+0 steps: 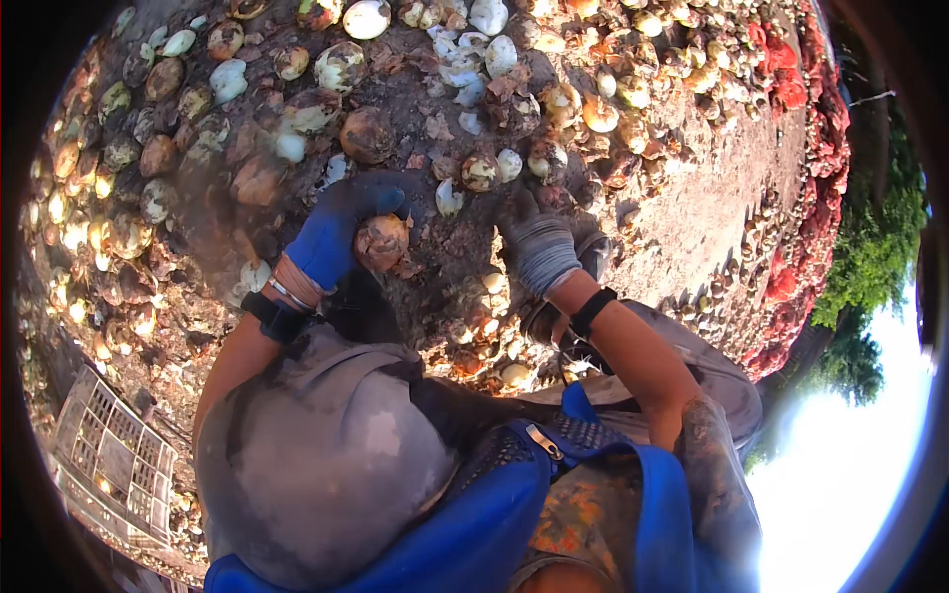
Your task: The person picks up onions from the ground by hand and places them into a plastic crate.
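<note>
My left hand, in a blue glove with dark fingers, curls round a brown-skinned onion. My right hand wears a greyish glove, dark and soiled at the fingers. It is to the right of the left hand, low over the ground. Its fingers look closed, but shadow hides what they hold, if anything. Just beyond it are a small whitish onion and a half-peeled onion. A larger brown onion lies beyond my left hand.
Onions and loose skins cover the soil ahead and to the left. A pale plastic crate stands at the lower left. Red mesh sacks line the right side. My bent knee is close below my left hand.
</note>
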### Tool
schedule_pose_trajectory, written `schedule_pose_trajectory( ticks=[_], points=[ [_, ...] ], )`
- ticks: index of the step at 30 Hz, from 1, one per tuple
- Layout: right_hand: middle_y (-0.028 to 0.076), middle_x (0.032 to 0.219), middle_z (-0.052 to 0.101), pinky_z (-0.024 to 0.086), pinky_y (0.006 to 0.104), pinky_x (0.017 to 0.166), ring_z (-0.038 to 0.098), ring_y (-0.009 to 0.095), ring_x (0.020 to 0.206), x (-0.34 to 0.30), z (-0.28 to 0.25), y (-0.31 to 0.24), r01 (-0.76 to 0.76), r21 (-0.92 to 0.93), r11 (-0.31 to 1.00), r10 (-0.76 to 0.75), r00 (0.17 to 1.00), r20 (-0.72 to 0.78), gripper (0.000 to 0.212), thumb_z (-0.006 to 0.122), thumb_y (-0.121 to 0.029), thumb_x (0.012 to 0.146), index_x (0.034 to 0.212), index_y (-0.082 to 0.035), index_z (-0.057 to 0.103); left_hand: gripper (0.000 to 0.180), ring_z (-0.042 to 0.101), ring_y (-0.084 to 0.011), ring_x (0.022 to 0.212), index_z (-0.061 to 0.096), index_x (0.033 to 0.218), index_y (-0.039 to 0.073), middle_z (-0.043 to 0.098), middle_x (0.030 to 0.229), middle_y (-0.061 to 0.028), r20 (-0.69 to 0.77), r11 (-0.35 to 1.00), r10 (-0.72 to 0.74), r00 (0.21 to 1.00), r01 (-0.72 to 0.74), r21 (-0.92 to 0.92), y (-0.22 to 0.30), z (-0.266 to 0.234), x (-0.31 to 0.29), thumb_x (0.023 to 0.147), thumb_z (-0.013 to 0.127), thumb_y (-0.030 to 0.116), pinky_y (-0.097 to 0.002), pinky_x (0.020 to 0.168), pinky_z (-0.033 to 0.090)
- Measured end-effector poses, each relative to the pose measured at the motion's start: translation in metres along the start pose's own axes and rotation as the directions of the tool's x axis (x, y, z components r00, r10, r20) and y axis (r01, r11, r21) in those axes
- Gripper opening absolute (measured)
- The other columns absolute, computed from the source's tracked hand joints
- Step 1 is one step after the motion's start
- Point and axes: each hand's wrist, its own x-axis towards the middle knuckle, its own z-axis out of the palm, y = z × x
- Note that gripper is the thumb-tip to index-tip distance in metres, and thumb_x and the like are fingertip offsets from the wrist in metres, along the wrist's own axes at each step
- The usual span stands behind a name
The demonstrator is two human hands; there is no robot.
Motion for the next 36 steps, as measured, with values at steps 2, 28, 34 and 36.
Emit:
schedule_pose_trajectory(
  ticks=[2,28,34,36],
  points=[
    [0.020,0.115,0.065,0.054,0.0421,0.090,0.064,0.037,0.108,0.016,0.006,0.004,-0.103,0.175,0.979,0.107,0.994,-0.014,0.055,0.075,-0.014,0.077,0.130,-0.017,0.061,0.038,0.068,-0.0219,0.093,0.063,0.119,-0.007,0.069,0.098,-0.0133,0.005,0.999,0.000,1.000,0.000,0.037,0.003,0.003,-0.006,0.090,0.061,0.018,-0.0348,0.086,0.055],
    [0.016,0.146,0.048,0.041,0.0620,0.101,0.048,0.040,0.129,0.092,-0.064,-0.060,-0.637,0.426,-0.643,0.041,0.526,0.849,0.081,0.061,-0.064,0.087,0.147,-0.012,0.044,0.075,0.065,-0.0167,0.107,0.052,0.145,0.013,0.067,0.125,-0.0138,-0.007,0.745,0.218,0.976,-0.162,0.647,0.013,0.016,0.001,0.076,0.080,0.019,-0.0328,0.092,0.053],
    [0.014,0.133,0.060,0.056,0.0394,0.086,0.064,0.027,0.111,0.082,-0.079,-0.051,-0.275,0.961,-0.020,-0.026,0.961,0.275,0.067,0.076,-0.033,0.087,0.141,-0.004,0.049,0.067,0.064,-0.0116,0.094,0.060,0.138,0.014,0.071,0.110,-0.0089,-0.155,0.873,-0.046,0.987,0.116,0.473,0.033,0.010,-0.011,0.075,0.080,0.021,-0.0304,0.088,0.052],
    [0.011,0.110,0.070,0.058,0.0312,0.077,0.069,0.018,0.096,0.090,-0.080,-0.048,-0.177,0.926,0.333,-0.070,0.975,0.212,0.054,0.079,-0.021,0.084,0.129,0.000,0.060,0.066,0.064,-0.0107,0.094,0.059,0.139,0.016,0.071,0.114,-0.0089,-0.042,0.874,-0.036,0.998,0.052,0.483,0.035,0.007,-0.012,0.076,0.078,0.019,-0.0306,0.089,0.052]
  ],
)
